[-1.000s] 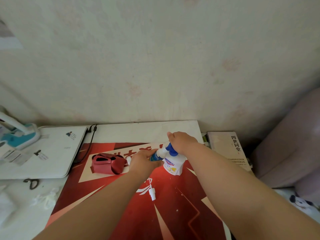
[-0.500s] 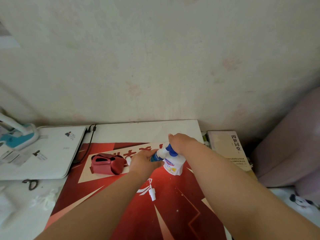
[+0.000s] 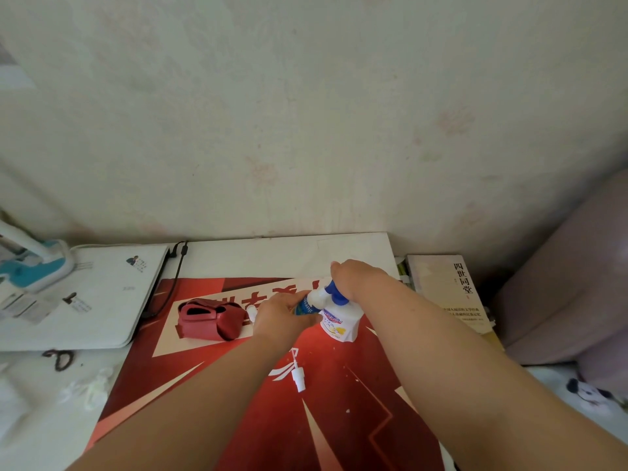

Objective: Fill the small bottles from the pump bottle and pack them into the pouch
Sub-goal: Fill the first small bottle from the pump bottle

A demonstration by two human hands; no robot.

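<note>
A white pump bottle (image 3: pixel 339 322) with a blue pump head stands on the red poster. My right hand (image 3: pixel 356 278) lies on top of the pump head, pressing it. My left hand (image 3: pixel 280 316) grips a small bottle (image 3: pixel 306 304) with a blue-green label, tilted with its white neck at the pump spout. A red pouch (image 3: pixel 209 319) lies open just left of my left hand. Beside it stands another small white bottle (image 3: pixel 252 312), mostly hidden by my hand. A loose white spray cap (image 3: pixel 298 373) with its tube lies on the poster in front.
A white laptop (image 3: pixel 85 300) lies closed at the left with a cable (image 3: pixel 176 266) plugged in. A book (image 3: pixel 448 290) sits right of the table edge. A black clip (image 3: pixel 59 358) and white scraps (image 3: pixel 88 389) lie at the near left. The wall rises right behind the table.
Both hands stay at the pump bottle. My right hand has dipped slightly on the pump head; otherwise nothing has visibly moved.
</note>
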